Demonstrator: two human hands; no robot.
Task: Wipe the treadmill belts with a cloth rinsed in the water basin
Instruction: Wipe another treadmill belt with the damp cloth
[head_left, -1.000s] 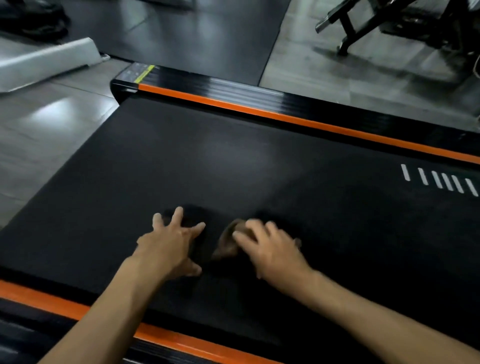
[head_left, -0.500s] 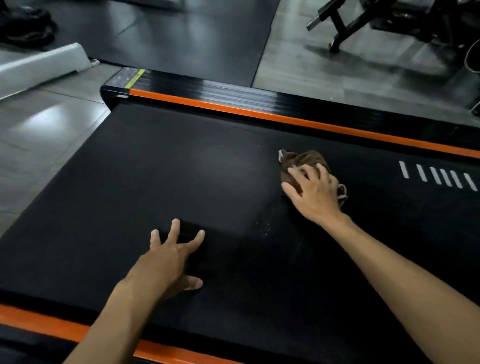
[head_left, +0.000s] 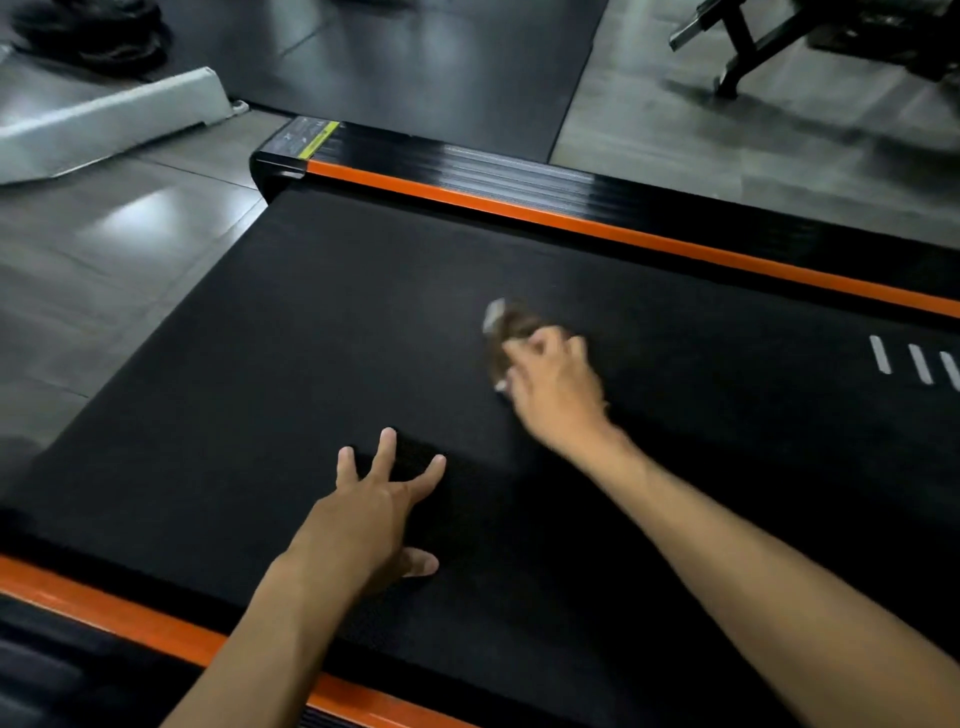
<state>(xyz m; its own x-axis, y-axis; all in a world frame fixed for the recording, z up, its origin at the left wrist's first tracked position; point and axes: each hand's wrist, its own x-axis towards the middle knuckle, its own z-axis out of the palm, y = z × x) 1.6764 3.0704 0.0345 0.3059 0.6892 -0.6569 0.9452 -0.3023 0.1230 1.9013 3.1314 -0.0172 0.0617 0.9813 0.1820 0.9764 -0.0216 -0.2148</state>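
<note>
The black treadmill belt (head_left: 322, 338) fills the middle of the view between two orange side strips. My right hand (head_left: 556, 389) presses a bunched brown cloth (head_left: 506, 330) onto the belt near its middle; the hand and cloth are blurred, and most of the cloth is under my fingers. My left hand (head_left: 374, 504) rests flat on the belt nearer to me, fingers spread, holding nothing. No water basin is in view.
The far orange strip (head_left: 597, 228) and black side rail run behind the belt; the near orange strip (head_left: 130, 618) lies close to me. White stripes (head_left: 914, 361) mark the belt at right. A white ramp-like piece (head_left: 104, 119) and a black equipment frame (head_left: 743, 47) stand on the grey floor.
My right hand first swept the cloth away from me across the belt, from beside my left hand to mid-belt, and now drags it back slightly. My left hand has stayed planted.
</note>
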